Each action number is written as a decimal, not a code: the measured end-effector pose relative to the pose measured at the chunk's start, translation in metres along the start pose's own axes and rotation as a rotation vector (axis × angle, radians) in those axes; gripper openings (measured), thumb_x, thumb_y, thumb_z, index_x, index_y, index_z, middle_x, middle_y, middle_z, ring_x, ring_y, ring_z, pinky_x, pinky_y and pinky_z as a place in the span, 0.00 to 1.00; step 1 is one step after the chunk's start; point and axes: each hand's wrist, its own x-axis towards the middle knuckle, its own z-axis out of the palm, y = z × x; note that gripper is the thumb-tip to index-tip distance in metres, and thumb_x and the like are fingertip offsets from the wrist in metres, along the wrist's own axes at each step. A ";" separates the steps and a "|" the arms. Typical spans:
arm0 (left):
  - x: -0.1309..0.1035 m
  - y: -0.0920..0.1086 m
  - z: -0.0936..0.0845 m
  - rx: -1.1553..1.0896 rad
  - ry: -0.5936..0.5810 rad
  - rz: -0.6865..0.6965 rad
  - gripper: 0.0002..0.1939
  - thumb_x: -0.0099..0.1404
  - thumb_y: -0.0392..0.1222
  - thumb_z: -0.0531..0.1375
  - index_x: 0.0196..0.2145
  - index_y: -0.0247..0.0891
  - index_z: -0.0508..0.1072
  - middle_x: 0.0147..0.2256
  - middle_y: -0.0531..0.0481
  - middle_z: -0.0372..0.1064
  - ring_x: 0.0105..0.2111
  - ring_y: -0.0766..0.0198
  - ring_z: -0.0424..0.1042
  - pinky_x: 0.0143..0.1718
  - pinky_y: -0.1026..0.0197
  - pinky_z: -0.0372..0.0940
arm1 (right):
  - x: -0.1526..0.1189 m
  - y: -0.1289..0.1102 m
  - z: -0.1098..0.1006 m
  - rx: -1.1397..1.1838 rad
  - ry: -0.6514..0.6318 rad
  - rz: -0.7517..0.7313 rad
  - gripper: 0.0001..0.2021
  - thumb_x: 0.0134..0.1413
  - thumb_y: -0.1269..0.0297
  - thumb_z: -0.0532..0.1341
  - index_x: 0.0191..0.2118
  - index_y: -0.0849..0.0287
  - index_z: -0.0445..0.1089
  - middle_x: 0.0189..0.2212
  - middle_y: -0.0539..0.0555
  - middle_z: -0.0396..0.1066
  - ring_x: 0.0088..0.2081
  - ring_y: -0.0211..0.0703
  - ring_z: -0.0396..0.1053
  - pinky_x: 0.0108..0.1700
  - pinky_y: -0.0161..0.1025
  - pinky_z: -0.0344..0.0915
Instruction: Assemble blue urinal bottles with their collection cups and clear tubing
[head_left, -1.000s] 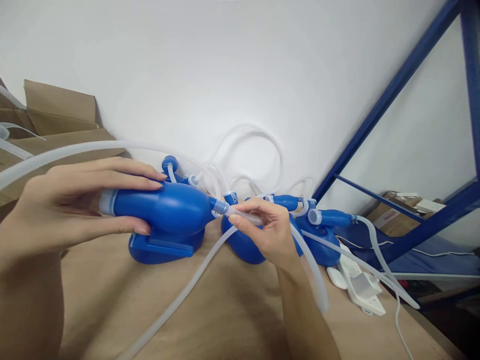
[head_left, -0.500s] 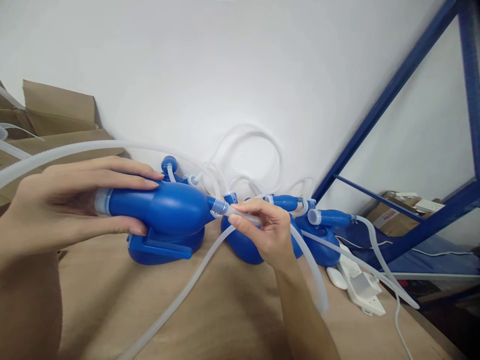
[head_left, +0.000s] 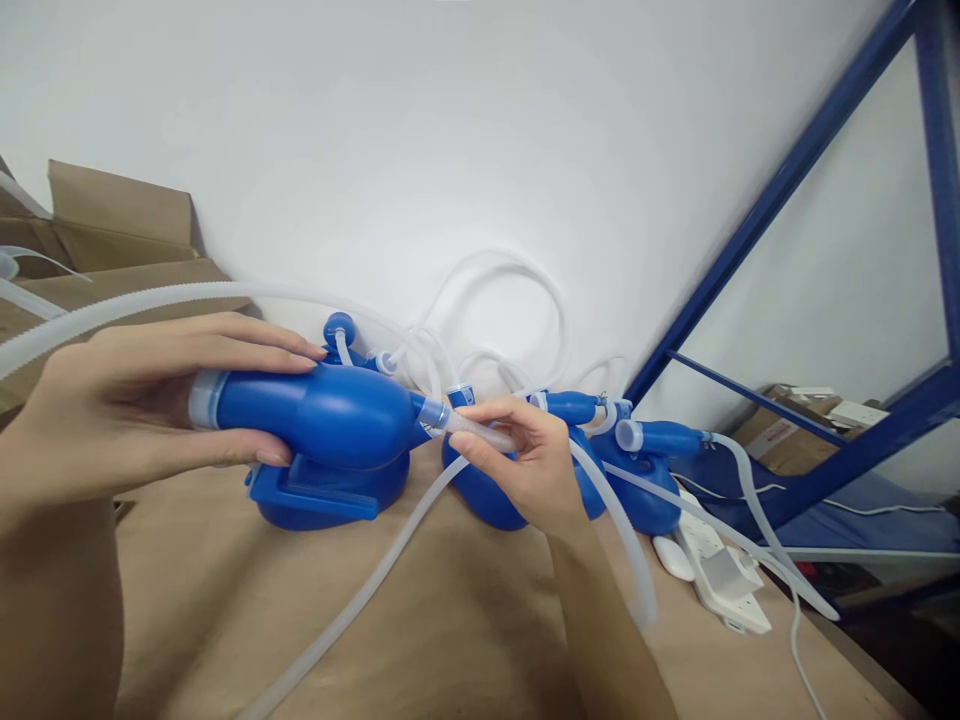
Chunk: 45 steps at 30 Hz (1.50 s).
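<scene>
Gripping the blue pump (head_left: 330,415) over the table (head_left: 225,640) from both sides with the left hand (head_left: 97,400), and pinching the ribbed tube (head_left: 484,432) beside the nozzle (head_left: 427,407) with the right hand (head_left: 536,460). Could kink, or pop off the nozzle, through a crooked pull, or snag on the pale hose (head_left: 367,590) passing just below. Cannot make out depth of fit at the nozzle, the pump's full palm-side end, or the tube's course behind the right hand.
</scene>
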 end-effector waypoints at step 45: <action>0.016 -0.018 0.017 -0.587 -0.086 -0.749 0.38 0.46 0.76 0.73 0.46 0.48 0.86 0.50 0.42 0.81 0.46 0.39 0.82 0.39 0.50 0.81 | 0.009 0.025 0.007 -0.316 0.135 -0.140 0.09 0.63 0.61 0.69 0.46 0.55 0.81 0.41 0.52 0.84 0.39 0.45 0.81 0.45 0.39 0.76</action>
